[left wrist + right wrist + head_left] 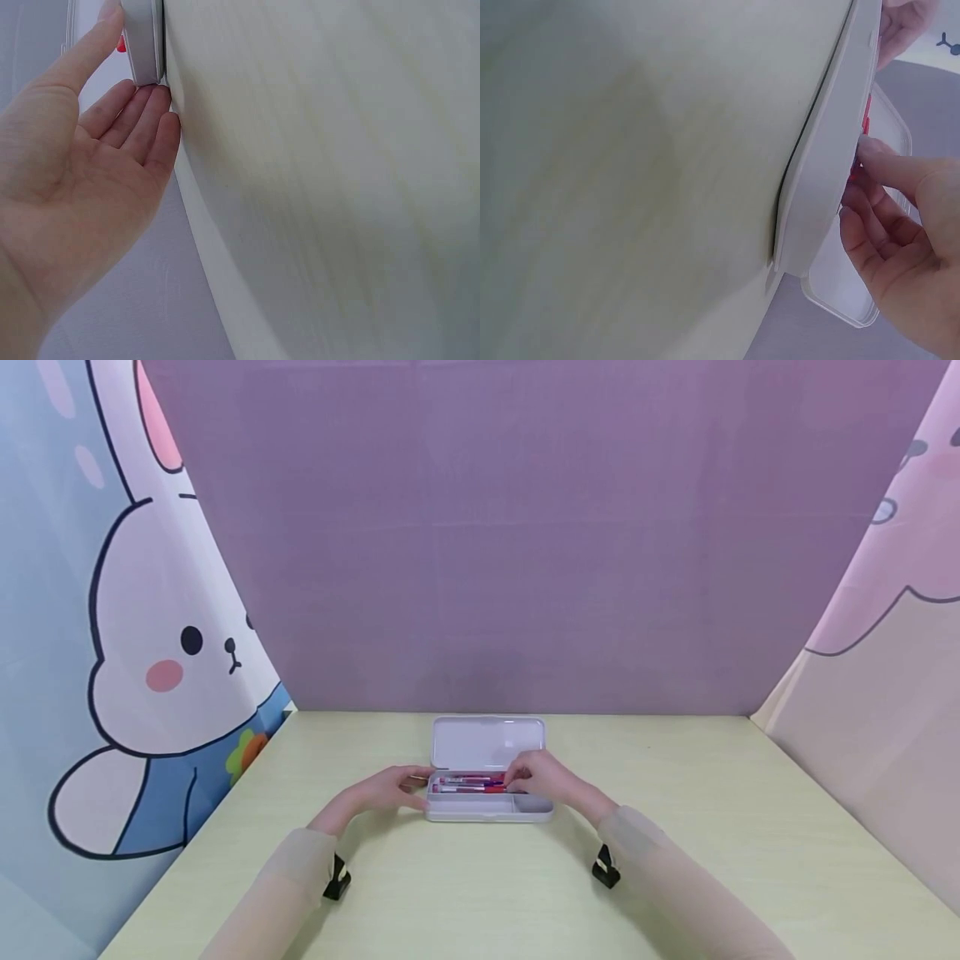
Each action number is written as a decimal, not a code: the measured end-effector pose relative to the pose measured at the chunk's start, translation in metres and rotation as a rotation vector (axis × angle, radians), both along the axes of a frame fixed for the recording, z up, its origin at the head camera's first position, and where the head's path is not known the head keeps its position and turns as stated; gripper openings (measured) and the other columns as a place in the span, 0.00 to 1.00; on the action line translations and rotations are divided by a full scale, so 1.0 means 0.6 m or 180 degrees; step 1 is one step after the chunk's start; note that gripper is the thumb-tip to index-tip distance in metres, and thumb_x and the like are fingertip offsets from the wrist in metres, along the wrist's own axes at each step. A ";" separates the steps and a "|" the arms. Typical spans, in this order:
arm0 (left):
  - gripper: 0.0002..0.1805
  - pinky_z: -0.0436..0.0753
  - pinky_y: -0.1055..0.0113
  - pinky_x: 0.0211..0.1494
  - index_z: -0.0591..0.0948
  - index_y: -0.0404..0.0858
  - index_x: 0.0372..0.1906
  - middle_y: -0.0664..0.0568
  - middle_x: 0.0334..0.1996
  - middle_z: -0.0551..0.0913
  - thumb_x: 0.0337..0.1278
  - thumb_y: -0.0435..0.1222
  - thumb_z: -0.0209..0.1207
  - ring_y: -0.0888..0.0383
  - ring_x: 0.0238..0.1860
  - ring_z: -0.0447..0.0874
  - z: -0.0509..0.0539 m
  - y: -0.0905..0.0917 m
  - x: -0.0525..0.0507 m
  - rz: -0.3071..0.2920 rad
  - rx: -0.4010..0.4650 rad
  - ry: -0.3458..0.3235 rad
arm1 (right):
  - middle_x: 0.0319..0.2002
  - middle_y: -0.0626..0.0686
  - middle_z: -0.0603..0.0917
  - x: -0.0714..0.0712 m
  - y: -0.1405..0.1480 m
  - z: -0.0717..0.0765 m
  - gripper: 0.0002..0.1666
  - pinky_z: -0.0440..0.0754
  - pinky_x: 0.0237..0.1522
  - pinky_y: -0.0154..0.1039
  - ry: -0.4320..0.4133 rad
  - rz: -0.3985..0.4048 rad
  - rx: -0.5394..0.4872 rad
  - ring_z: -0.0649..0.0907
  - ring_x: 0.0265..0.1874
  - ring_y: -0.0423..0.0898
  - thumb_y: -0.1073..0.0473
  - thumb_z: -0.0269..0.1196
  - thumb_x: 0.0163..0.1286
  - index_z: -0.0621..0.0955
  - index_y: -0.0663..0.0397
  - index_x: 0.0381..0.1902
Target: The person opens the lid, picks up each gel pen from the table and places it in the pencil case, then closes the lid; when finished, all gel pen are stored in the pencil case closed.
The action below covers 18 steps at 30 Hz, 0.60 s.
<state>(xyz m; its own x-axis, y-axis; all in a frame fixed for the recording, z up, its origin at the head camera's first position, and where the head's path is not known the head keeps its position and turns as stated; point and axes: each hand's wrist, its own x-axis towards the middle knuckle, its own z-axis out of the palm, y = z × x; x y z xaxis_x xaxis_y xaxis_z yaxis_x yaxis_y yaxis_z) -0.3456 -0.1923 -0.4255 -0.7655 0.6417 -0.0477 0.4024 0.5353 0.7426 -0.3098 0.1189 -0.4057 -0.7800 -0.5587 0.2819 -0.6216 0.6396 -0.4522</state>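
Note:
A white pencil case (pixel 472 817) lies on the table with its lid (pixel 487 743) raised at the back. Several pens (pixel 468 785) with red and purple parts lie lengthwise in its rear compartment. My left hand (pixel 386 789) rests against the case's left end, thumb near the front corner; in the left wrist view its fingers (pixel 154 124) are fairly straight and touch the end wall. Over the right part of the rear compartment, my right hand (pixel 543 774) pinches a pen. The right wrist view shows thumb and fingers of this hand (pixel 900 217) around it, hiding much of it.
The case stands on a pale yellow table (pixel 480 893), near its far edge. Behind rises a purple backdrop (pixel 487 543). Cartoon-printed curtains flank the table, with a rabbit (pixel 165 627) on the left one. The case's front compartments (pixel 480 807) show no contents.

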 end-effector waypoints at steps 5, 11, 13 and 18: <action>0.37 0.69 0.50 0.67 0.65 0.32 0.67 0.37 0.65 0.68 0.53 0.39 0.65 0.42 0.63 0.70 -0.001 0.000 -0.001 0.0019 -0.0009 -0.0011 | 0.26 0.51 0.82 0.000 0.001 0.003 0.05 0.76 0.29 0.26 0.0114 0.0151 0.0105 0.76 0.27 0.37 0.67 0.65 0.60 0.87 0.60 0.33; 0.38 0.69 0.49 0.67 0.64 0.31 0.67 0.36 0.65 0.68 0.53 0.40 0.65 0.41 0.63 0.69 0.002 0.000 0.002 -0.0006 0.0037 -0.0023 | 0.27 0.50 0.80 0.000 0.003 0.002 0.06 0.76 0.30 0.25 0.0019 0.0106 0.0159 0.75 0.27 0.36 0.66 0.65 0.60 0.87 0.59 0.35; 0.38 0.69 0.49 0.67 0.64 0.31 0.67 0.36 0.65 0.68 0.53 0.40 0.65 0.41 0.63 0.69 0.003 0.000 0.004 -0.0012 0.0043 -0.0029 | 0.28 0.49 0.81 -0.001 0.005 0.001 0.07 0.76 0.31 0.25 -0.0017 0.0090 0.0144 0.76 0.28 0.36 0.66 0.65 0.60 0.87 0.59 0.36; 0.38 0.69 0.49 0.67 0.64 0.30 0.67 0.36 0.65 0.67 0.53 0.39 0.65 0.41 0.63 0.70 0.004 0.000 0.005 -0.0022 0.0013 0.0006 | 0.30 0.49 0.82 -0.003 0.013 0.003 0.08 0.78 0.33 0.28 -0.0120 0.0005 0.0039 0.78 0.30 0.38 0.64 0.65 0.60 0.86 0.58 0.38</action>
<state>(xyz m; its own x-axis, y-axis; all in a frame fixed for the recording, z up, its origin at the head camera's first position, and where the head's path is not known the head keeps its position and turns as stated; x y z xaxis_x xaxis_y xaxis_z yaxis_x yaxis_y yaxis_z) -0.3425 -0.1923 -0.4231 -0.7611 0.6472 -0.0435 0.4076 0.5294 0.7441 -0.3114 0.1264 -0.4041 -0.7891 -0.5631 0.2454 -0.6052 0.6443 -0.4675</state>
